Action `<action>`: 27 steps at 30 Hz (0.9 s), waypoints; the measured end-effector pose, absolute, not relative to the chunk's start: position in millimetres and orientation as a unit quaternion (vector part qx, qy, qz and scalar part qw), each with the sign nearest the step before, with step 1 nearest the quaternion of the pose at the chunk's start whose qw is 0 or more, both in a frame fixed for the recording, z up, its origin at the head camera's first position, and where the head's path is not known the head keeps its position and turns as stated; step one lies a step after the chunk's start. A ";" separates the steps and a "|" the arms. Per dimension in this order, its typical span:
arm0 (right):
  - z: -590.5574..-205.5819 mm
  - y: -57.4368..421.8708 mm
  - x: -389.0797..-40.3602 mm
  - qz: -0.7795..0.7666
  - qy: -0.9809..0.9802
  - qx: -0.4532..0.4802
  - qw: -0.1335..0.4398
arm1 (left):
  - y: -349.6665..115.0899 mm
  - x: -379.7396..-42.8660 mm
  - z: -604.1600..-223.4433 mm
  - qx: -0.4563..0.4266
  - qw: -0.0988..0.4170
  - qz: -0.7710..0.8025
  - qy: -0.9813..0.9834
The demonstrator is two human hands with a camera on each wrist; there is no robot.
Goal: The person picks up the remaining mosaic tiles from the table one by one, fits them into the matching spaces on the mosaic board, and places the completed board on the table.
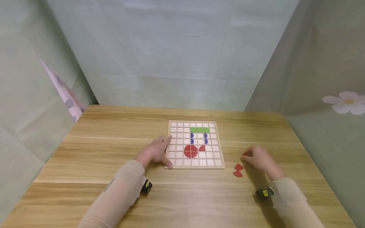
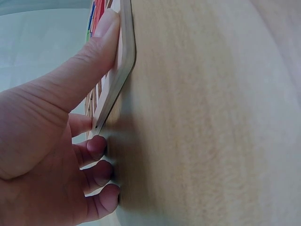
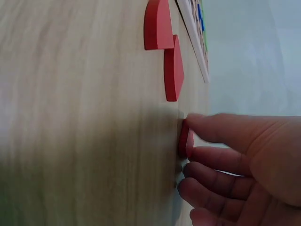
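A square wooden grid board [image 1: 195,167] lies flat on the table. My left hand [image 1: 157,151] rests at its near left corner, thumb laid along the rim and index finger against the left edge, the other fingertips down by the table in the left wrist view. With thumb and index finger, my right hand [image 1: 258,158] pinches a red quarter-circle piece [image 3: 185,139] close to the tabletop, right of the board. Two more red quarter-circle pieces, one farther [image 1: 238,166] and one nearer [image 1: 238,174], lie between that hand and the board.
On the grid are three green squares [image 1: 200,129], several blue half-circles [image 1: 192,135], a red circle of quarter pieces [image 1: 187,154] and a single red quarter piece [image 1: 202,148] beside it. The wood-grain table [image 1: 128,126] is bordered by pale cloth walls [image 1: 176,57].
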State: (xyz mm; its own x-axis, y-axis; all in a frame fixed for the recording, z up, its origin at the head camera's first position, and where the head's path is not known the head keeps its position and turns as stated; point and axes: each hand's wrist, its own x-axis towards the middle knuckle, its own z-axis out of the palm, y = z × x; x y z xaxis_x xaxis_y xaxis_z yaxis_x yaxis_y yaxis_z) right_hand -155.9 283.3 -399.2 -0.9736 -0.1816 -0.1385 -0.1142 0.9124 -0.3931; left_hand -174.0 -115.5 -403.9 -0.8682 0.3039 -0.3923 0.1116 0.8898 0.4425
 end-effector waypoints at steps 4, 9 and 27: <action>-400.1 281.9 -156.5 -0.191 0.974 -0.083 0.088 | -115.7 -174.0 -404.4 0.113 0.231 0.207 0.944; -401.6 280.0 -157.1 -0.190 0.974 -0.097 0.079 | -116.4 -174.7 -405.5 0.113 0.229 0.208 0.944; -403.9 271.8 -162.2 -0.224 0.966 -0.097 0.080 | -116.6 -174.4 -405.3 0.115 0.228 0.213 0.943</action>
State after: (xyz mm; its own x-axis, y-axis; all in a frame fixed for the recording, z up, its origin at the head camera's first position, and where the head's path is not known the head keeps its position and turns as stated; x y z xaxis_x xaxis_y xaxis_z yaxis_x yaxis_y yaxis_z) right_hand -162.2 271.8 -403.9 -0.9684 -0.2235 -0.1108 -0.1519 0.8805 -0.4491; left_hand -174.4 -116.6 -405.3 -0.8694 0.3139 -0.3815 0.1197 0.8830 0.4538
